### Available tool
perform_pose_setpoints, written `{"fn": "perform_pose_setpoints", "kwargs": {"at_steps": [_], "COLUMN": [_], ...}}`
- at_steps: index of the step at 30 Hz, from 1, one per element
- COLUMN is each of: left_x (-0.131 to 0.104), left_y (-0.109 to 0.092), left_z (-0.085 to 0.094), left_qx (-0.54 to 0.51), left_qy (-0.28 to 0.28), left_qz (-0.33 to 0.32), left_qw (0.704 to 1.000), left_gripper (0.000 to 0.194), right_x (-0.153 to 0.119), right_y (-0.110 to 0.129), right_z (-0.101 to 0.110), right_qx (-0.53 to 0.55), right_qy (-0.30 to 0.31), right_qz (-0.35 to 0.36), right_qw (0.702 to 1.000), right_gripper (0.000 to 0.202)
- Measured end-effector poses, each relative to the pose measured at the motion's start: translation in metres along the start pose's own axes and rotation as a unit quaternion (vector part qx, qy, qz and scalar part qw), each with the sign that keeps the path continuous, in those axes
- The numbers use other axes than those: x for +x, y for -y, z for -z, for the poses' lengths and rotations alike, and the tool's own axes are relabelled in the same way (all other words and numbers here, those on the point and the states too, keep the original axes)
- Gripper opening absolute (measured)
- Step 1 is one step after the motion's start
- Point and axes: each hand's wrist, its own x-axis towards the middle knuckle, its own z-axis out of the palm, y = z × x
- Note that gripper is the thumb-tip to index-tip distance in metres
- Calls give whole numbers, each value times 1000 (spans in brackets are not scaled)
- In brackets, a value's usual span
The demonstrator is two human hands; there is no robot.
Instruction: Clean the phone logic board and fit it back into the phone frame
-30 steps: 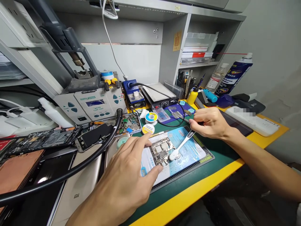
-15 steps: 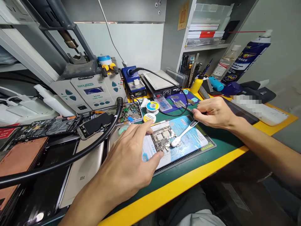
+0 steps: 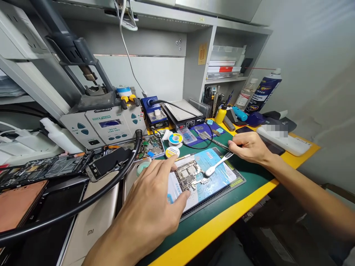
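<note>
A phone circuit board (image 3: 186, 176) lies on a white and blue wrapped pad (image 3: 215, 184). My left hand (image 3: 155, 197) holds the board at its left side, thumb at the near edge and fingertips at the far edge. In my closed right hand (image 3: 245, 145) is a white toothbrush (image 3: 220, 164), its head just right of the board with the bristles hidden underneath. Metal tweezers (image 3: 217, 142) reach up to that fist; whether they are held too I cannot tell.
A thick black hose (image 3: 122, 181) curves across the left over phone parts. Behind stand a hot-air station (image 3: 104, 127), solder spools (image 3: 175, 139) and a soldering iron stand (image 3: 155, 114). A spray can (image 3: 263, 90) stands at the right. The desk edge (image 3: 210, 234) is yellow.
The view has tilted up, showing more shelf. The toothbrush head has shifted away from the board, to the right and farther back. My left hand keeps its hold on the board.
</note>
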Motion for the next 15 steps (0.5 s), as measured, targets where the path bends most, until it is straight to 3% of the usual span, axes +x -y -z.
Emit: {"fn": "perform_pose_setpoints", "kwargs": {"at_steps": [9,15], "left_x": [3,5], "left_y": [2,1], "left_z": [-2,0], "left_qx": [5,2], "left_qy": [-15,-27], "left_qz": [-19,-20], "left_qw": [1000,999], "left_gripper": [58,58], "right_x": [-1,-6], "right_y": [32,58], "right_z": [-12,-14], "right_qx": [-2,-3], "right_qy": [3,-8], "right_qz": [-48,-172], "right_qw": [999,985], "right_gripper": [28,34]}}
